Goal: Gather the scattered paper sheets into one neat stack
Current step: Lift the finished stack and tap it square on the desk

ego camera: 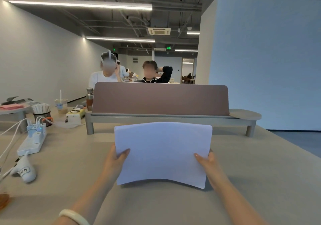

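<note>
- Left forearm with a pale bracelet [73,216], nearest the camera, reaching forward over the tabletop [156,205].
- Left hand [116,158] and right hand [207,162], each closed on a side edge of the paper stack [162,153], thumbs on the near face, other fingers hidden behind.
- Paper stack, held between both hands and bowed, its lower edge lifted off the tabletop at mid-span; probably so held to square the sheets by tapping. No loose sheets remain in sight.
- Ahead of the stack, a low shelf with a brown divider panel [159,99]; near, but clear of the sheets.
- Far left, a power strip [33,142] with trailing cables and a tagged white object [25,171], well apart.
</note>
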